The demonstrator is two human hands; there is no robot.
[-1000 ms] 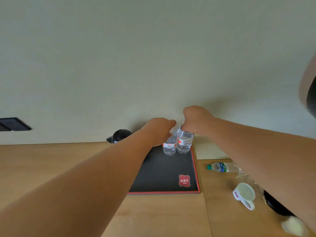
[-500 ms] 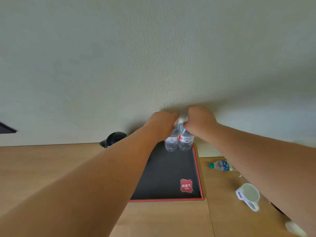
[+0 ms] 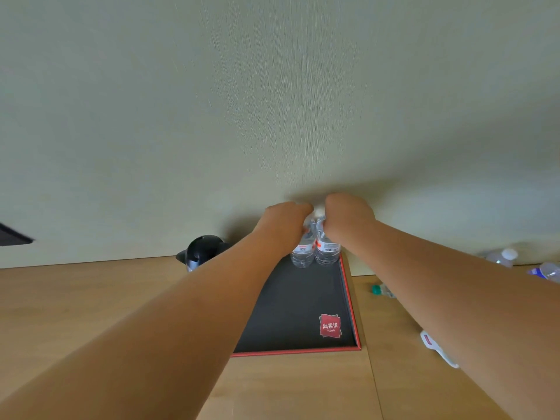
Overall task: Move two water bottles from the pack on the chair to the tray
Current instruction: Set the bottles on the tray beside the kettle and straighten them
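Two clear water bottles stand side by side at the far end of the black tray (image 3: pixel 306 301) with the red rim, close to the wall. My left hand (image 3: pixel 283 219) grips the top of the left bottle (image 3: pixel 302 254). My right hand (image 3: pixel 348 216) grips the top of the right bottle (image 3: pixel 327 253). Both bottle caps are mostly hidden by my fingers. The bottles' bases touch the tray or sit just above it; I cannot tell which. The chair and the pack are out of view.
A black kettle (image 3: pixel 201 253) stands left of the tray by the wall. A bottle with a green cap (image 3: pixel 381 290) lies on the wooden desk (image 3: pixel 91 304) to the right, with a white cup (image 3: pixel 436 348) and more bottles (image 3: pixel 503 257) beyond my right arm.
Both hands with the bottles have shifted a little farther toward the wall end of the tray. The camera has tilted, so the tray sits lower in view.
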